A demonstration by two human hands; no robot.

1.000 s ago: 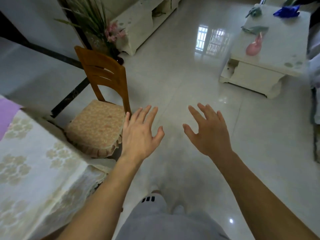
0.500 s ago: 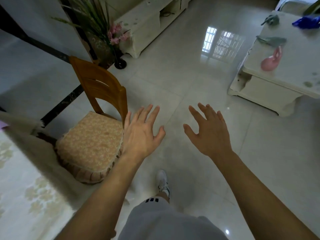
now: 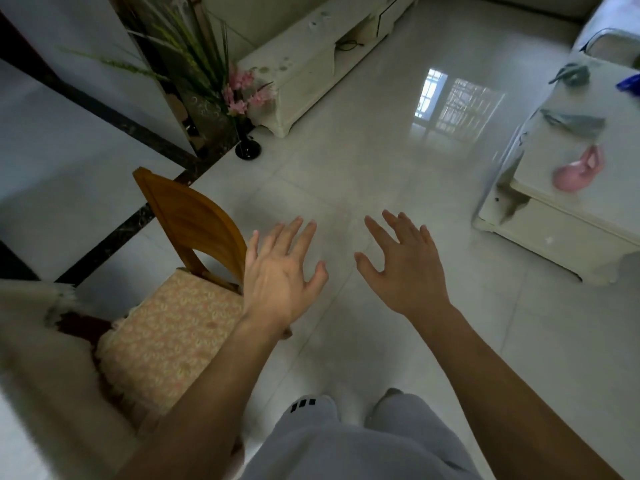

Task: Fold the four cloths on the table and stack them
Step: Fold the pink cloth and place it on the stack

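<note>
Nearest the camera, grey trousers fill the bottom of the view, and both bare forearms reach forward above the glossy tiled floor. At the near left lies a blurred corner of the tablecloth-covered table; none of the four cloths shows on the part in view, so their place cannot be told. Just beyond that corner stands a wooden chair with a patterned seat cushion. The left hand hovers palm down beside the chair back, its fingers straight and spread apart, holding nothing. The right hand hangs near it, fingers likewise splayed and empty. Farther right stands a white coffee table bearing a pink object. At the far left are a plant with pink flowers and a white low cabinet.
</note>
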